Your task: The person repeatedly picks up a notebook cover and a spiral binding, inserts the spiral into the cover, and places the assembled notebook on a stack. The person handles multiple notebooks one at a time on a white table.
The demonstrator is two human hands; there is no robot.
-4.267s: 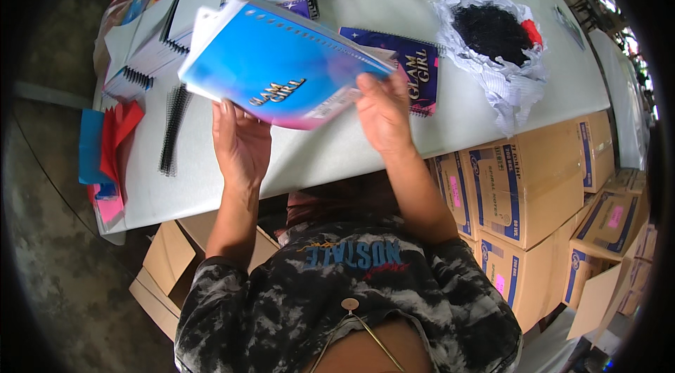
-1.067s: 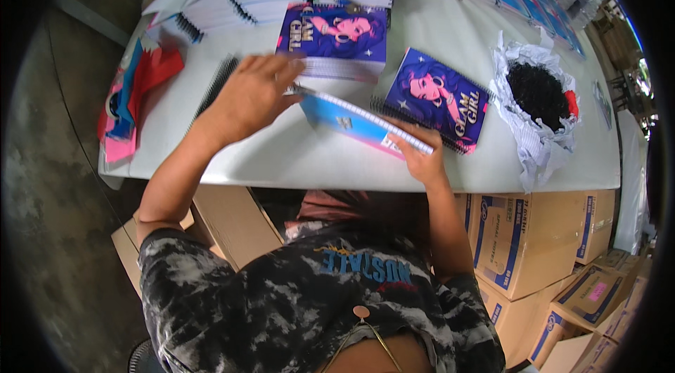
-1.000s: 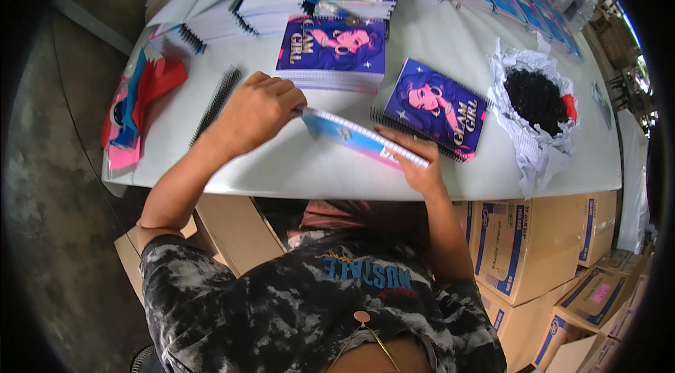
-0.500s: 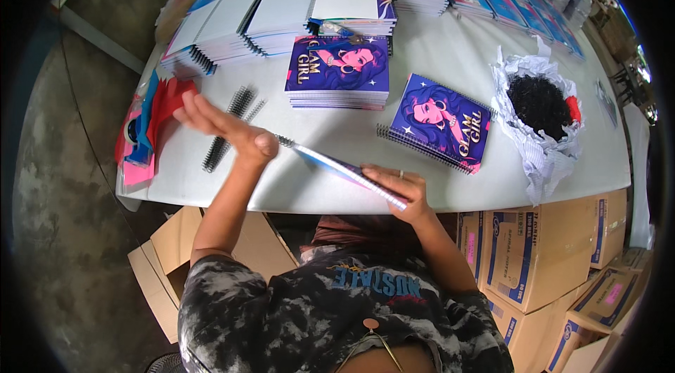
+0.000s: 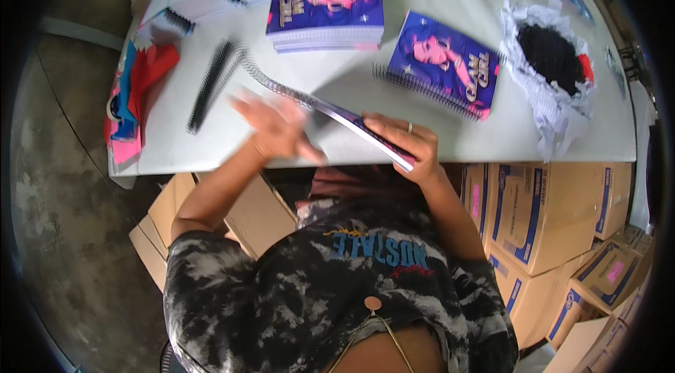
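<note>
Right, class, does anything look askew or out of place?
The slim dark spiral coil juts, bent, beyond the thin white-edged notebook in the right hand, whereas the black coils lying on the white table look straight.

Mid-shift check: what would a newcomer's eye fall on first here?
Probably the purple-covered notebook stack, upper middle of the view, and the matching notebook lying to its right. Next, the black tangle bunched in crumpled white paper, farther right. Then, below the stack, the right hand gripping an edge-on notebook, a dark coil arcing up and left from its end.
</note>
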